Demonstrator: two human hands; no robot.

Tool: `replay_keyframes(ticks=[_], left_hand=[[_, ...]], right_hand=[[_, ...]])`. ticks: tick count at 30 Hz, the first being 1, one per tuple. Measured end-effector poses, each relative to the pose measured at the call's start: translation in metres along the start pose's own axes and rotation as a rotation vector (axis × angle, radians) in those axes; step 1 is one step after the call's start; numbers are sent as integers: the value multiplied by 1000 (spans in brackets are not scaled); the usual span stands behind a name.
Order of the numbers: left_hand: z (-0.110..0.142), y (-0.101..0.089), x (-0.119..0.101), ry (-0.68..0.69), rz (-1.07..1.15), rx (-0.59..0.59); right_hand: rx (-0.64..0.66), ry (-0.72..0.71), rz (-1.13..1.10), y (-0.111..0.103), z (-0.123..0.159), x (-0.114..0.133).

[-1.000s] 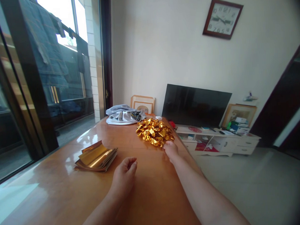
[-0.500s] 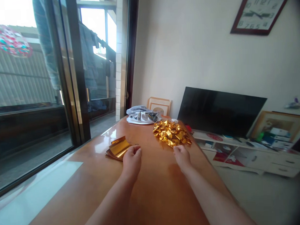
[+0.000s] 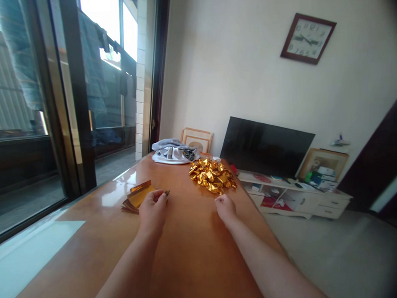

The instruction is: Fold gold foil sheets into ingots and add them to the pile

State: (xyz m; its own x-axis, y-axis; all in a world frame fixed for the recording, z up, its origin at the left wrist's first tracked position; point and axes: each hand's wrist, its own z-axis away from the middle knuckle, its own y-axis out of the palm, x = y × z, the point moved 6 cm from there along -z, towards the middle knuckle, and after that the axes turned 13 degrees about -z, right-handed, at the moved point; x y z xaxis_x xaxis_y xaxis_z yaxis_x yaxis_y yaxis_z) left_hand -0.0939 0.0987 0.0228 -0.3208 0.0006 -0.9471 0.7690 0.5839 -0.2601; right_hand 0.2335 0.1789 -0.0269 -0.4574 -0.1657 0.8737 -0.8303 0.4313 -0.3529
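Observation:
My left hand [image 3: 152,207] is closed in a pinch at the right edge of a stack of gold foil sheets [image 3: 140,196], which lies curled up on the table. A small dark thing [image 3: 168,193] shows just past its fingertips; whether the fingers hold it I cannot tell. My right hand [image 3: 225,207] is also closed, thumb against the fingers, just in front of a heap of folded gold foil pieces [image 3: 212,176]. What it grips, if anything, is hidden.
The shiny brown table [image 3: 189,253] stretches away, with folded cloth [image 3: 174,152] and wooden frames [image 3: 198,138] at its far end. A television [image 3: 266,148] stands on a white cabinet [image 3: 301,202] to the right. Sliding glass doors [image 3: 75,105] line the left.
The camera view has swung right, so everything sits further left in the picture. Both hands stay near the same foil, still pinched.

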Motion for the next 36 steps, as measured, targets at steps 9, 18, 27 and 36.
replay_keyframes(ticks=[9, 18, 27, 36], left_hand=[[2, 10, 3, 37, 10, 59], [13, 16, -7, 65, 10, 96], [15, 24, -4, 76, -16, 158], [35, 36, -17, 104, -48, 298]], right_hand=[[-78, 52, 219, -17, -49, 1], [-67, 76, 226, -9, -65, -9], [-87, 76, 192, -35, -62, -12], [116, -165, 153, -16, -3, 55]])
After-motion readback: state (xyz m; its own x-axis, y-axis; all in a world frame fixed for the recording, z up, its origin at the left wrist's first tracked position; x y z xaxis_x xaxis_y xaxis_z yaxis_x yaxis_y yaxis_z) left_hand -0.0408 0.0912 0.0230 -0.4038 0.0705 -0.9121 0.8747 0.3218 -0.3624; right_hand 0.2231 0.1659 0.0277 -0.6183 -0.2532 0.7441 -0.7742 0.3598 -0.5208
